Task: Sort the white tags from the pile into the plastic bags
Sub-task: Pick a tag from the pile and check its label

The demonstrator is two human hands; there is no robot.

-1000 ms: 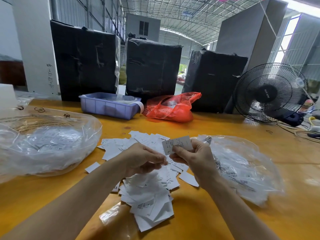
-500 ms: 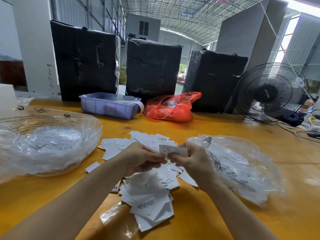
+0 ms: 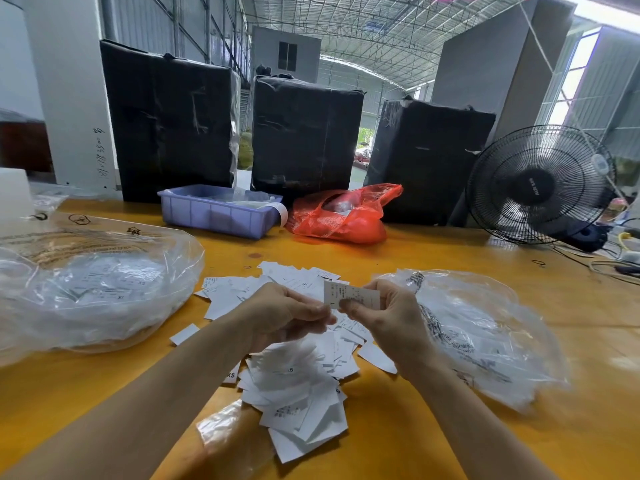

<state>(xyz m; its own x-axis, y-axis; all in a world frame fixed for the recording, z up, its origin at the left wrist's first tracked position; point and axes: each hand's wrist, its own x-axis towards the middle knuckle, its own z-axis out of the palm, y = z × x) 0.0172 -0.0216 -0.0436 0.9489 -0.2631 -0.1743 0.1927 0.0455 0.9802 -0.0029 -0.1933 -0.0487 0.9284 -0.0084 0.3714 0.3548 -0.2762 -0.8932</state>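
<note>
A pile of white tags [image 3: 298,386] lies on the yellow table in front of me. My right hand [image 3: 388,323] pinches one white tag [image 3: 349,295] by its lower edge and holds it above the pile. My left hand [image 3: 287,310] is curled, and its thumb tip reaches the tag's lower left corner; whether it grips the tag is hidden. A clear plastic bag [image 3: 485,337] with tags lies right of the pile. A larger clear bag [image 3: 93,292] with tags lies to the left.
At the back of the table stand a purple plastic bin [image 3: 218,214] and a red plastic bag [image 3: 343,216] in front of black wrapped boxes [image 3: 304,133]. A black fan [image 3: 540,185] with cables sits at the right. A small clear bag [image 3: 228,431] lies near me.
The tag in my right hand came down from a raised position to just above the pile. Both hands stayed close together over the pile.
</note>
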